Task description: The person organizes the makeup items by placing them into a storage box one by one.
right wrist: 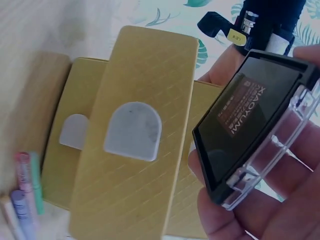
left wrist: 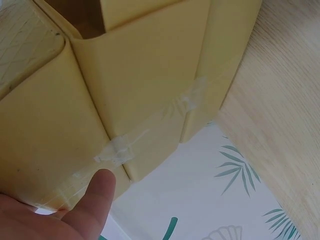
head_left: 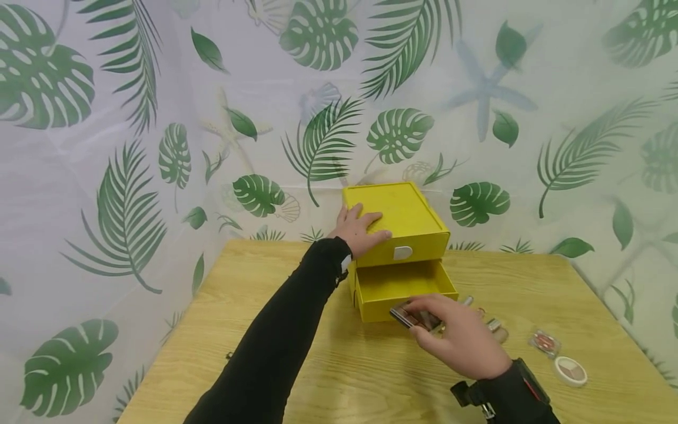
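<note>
A yellow drawer box (head_left: 402, 206) stands at the back of the table with a lower drawer (head_left: 386, 310) pulled out. The inside of that drawer shows bare yellow in the head view. My left hand (head_left: 361, 231) rests on the box's top near its left edge, fingers spread. In the left wrist view its thumb (left wrist: 95, 200) lies along the box's taped side. Just in front of the pulled-out drawer, my right hand (head_left: 461, 335) holds a makeup palette (right wrist: 250, 120) by its edges. The palette is black with a clear side and a printed label.
On the wooden table (head_left: 339, 383), right of the box, lie a round compact (head_left: 571, 371), a small clear palette (head_left: 544, 342) and several cosmetic tubes (right wrist: 22, 192). A leaf-patterned sheet (head_left: 212, 106) hangs behind the table.
</note>
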`<action>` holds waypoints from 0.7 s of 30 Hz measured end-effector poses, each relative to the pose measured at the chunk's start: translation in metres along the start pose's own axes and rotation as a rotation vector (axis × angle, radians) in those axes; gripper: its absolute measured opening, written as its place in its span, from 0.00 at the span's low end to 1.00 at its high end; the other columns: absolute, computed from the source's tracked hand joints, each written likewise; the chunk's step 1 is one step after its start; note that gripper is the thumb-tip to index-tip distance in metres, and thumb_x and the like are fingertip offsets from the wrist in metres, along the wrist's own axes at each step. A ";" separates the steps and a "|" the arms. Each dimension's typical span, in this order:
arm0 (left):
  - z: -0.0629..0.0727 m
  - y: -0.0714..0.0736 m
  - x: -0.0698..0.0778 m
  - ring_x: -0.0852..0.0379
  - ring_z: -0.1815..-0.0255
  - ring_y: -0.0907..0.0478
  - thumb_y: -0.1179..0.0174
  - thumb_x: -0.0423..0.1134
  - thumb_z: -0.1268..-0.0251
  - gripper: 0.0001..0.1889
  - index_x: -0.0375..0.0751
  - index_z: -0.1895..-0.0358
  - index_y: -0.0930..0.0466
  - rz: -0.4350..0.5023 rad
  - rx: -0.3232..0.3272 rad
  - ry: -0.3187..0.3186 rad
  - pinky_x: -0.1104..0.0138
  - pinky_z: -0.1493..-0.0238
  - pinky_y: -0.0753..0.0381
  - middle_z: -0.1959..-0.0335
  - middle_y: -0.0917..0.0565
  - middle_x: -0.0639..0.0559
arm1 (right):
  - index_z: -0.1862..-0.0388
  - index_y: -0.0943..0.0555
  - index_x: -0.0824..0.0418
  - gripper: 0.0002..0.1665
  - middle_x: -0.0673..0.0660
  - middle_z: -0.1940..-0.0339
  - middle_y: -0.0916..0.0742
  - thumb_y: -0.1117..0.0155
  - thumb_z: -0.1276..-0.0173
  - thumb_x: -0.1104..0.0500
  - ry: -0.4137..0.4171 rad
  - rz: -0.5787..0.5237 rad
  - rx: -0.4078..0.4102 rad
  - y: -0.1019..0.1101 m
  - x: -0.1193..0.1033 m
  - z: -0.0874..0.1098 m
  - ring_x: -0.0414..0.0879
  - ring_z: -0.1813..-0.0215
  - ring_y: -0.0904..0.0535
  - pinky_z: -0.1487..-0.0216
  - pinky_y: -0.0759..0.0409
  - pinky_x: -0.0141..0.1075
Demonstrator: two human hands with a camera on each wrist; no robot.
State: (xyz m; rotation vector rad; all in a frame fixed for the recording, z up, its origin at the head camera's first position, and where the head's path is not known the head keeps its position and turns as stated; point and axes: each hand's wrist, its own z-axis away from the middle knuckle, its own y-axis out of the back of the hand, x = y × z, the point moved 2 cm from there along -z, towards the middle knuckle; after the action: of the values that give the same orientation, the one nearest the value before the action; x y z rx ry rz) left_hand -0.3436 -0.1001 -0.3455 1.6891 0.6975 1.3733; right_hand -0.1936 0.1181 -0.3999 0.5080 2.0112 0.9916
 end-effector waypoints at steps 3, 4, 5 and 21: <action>0.000 0.000 0.000 0.41 0.17 0.66 0.49 0.67 0.28 0.36 0.59 0.22 0.37 -0.005 0.000 0.001 0.43 0.24 0.47 0.17 0.53 0.47 | 0.44 0.15 0.48 0.16 0.47 0.44 0.15 0.31 0.29 0.52 0.024 0.042 0.013 0.001 -0.004 -0.009 0.41 0.52 0.17 0.56 0.18 0.41; 0.000 0.000 0.001 0.41 0.17 0.66 0.49 0.67 0.28 0.36 0.59 0.22 0.37 -0.004 0.000 0.001 0.43 0.24 0.47 0.17 0.53 0.47 | 0.43 0.15 0.48 0.16 0.47 0.44 0.14 0.32 0.29 0.52 0.026 0.046 0.013 0.000 -0.005 -0.012 0.42 0.52 0.17 0.56 0.18 0.41; 0.001 0.000 0.001 0.41 0.17 0.66 0.49 0.66 0.28 0.36 0.59 0.22 0.37 -0.006 0.001 0.001 0.43 0.24 0.47 0.17 0.53 0.47 | 0.44 0.15 0.48 0.16 0.47 0.45 0.14 0.32 0.29 0.53 0.020 0.052 0.014 0.000 -0.006 -0.015 0.42 0.52 0.17 0.56 0.18 0.41; 0.000 -0.001 -0.002 0.40 0.17 0.67 0.50 0.66 0.27 0.35 0.58 0.21 0.37 -0.030 0.009 -0.021 0.45 0.24 0.47 0.17 0.53 0.46 | 0.53 0.11 0.51 0.10 0.42 0.61 0.13 0.32 0.30 0.51 -0.081 0.139 -0.041 -0.025 -0.002 -0.056 0.39 0.59 0.18 0.56 0.17 0.43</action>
State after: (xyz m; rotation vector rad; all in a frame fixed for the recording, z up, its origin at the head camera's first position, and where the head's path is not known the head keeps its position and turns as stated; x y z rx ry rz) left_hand -0.3440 -0.1012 -0.3477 1.6910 0.7156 1.3316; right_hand -0.2380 0.0753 -0.3984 0.6622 1.9004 1.0762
